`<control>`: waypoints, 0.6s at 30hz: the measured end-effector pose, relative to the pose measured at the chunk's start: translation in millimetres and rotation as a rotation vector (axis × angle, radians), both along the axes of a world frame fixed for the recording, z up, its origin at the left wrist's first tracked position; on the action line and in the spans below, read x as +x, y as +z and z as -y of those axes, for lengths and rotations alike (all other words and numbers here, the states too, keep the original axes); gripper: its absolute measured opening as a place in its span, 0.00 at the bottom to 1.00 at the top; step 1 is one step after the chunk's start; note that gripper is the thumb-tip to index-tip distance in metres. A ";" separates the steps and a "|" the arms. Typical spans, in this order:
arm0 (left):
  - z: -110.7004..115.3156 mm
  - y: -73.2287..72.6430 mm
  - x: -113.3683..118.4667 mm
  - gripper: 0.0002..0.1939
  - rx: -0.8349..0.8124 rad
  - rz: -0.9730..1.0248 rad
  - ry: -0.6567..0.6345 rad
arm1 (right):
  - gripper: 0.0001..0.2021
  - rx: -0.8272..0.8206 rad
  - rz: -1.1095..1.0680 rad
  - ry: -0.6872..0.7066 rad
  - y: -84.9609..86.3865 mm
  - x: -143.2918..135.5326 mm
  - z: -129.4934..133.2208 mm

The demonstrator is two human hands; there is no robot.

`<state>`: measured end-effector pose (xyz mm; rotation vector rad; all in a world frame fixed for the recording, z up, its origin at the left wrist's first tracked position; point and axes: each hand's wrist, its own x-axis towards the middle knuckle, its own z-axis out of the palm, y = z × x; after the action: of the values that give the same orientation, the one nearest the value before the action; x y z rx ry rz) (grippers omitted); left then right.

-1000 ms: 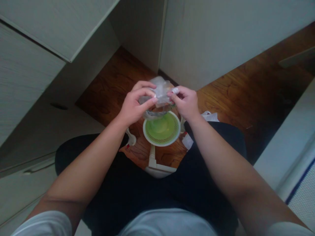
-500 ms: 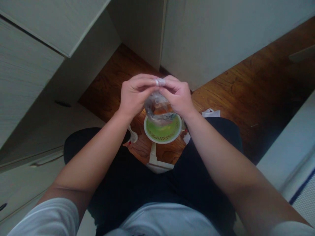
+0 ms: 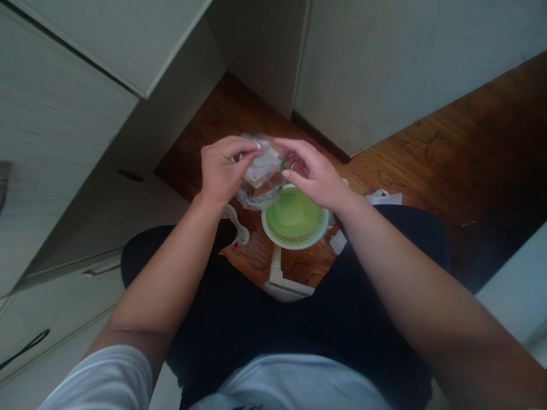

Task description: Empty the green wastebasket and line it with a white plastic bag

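Observation:
A clear plastic bag [image 3: 261, 169] hangs from my left hand [image 3: 224, 168], whose thumb and fingers pinch its top edge. Through the film the brown floor shows. My right hand [image 3: 314, 171] is at the bag's right side, thumb and fingers apart, with a small green thing near its fingertips that is too small to make out. Below the hands stands a round green basket [image 3: 294, 219] with a white rim, partly covered by the right hand and the bag's edge.
A white stool-like frame [image 3: 277, 270] stands below the basket, between my dark-trousered legs. A white plastic bag [image 3: 384, 197] lies on the wooden floor [image 3: 448, 148] at the right. Pale cabinets [image 3: 64, 114] rise at the left.
My hands have moved apart. My right hand has opened and come off the bag's top, while the bag has shifted left with my left hand, uncovering more of the basket.

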<state>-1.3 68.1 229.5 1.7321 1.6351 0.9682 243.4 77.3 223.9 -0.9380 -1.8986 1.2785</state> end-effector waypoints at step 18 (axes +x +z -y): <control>-26.3 -187.8 -91.1 0.05 -0.490 -0.062 0.357 | 0.09 -0.124 0.122 -0.146 6.6 17.2 1.8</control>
<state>-92.3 94.4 41.7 1.1771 2.0579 0.5907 260.7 75.6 230.5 -1.2210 -1.8209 1.2889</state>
